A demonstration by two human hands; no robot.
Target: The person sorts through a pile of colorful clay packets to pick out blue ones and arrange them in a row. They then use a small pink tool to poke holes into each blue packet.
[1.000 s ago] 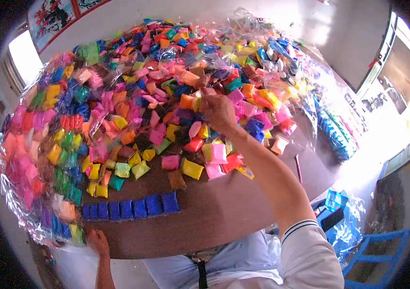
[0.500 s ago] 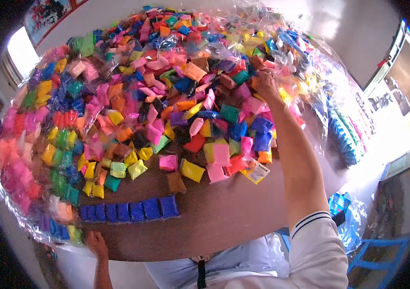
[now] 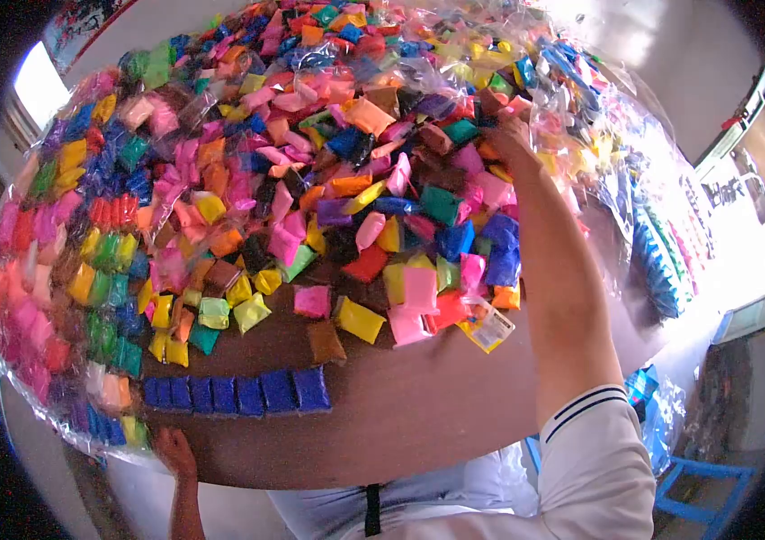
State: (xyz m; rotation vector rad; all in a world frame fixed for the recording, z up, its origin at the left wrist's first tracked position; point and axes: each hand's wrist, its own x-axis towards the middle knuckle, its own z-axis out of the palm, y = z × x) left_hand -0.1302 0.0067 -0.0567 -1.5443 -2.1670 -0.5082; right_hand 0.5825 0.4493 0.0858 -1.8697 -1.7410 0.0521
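Observation:
A row of small dark-blue packets (image 3: 237,394) lies side by side on the brown table (image 3: 382,414). Just below the row's left end, my left hand (image 3: 174,450) rests at the table's front edge, fingers loosely stretched and holding nothing. My right arm stretches far over a large heap of colourful small packets (image 3: 373,180). At the heap's back right, my right hand (image 3: 510,135) is among brown, teal and clear-wrapped packets; its fingers are blurred and partly hidden. A yellow packet (image 3: 360,320), a brown packet (image 3: 326,343) and a packet with a white label (image 3: 488,326) lie along the heap's near edge.
Clear plastic bags of packets (image 3: 40,297) hang along the table's left side. More bagged packets (image 3: 657,252) stand at the right by a bright opening. A blue chair frame (image 3: 706,490) and a plastic bag (image 3: 657,405) are low at the right.
The view has shifted slightly. My right hand has moved a little deeper into the back right of the heap. My left hand stays at the table edge, and the blue row is unchanged.

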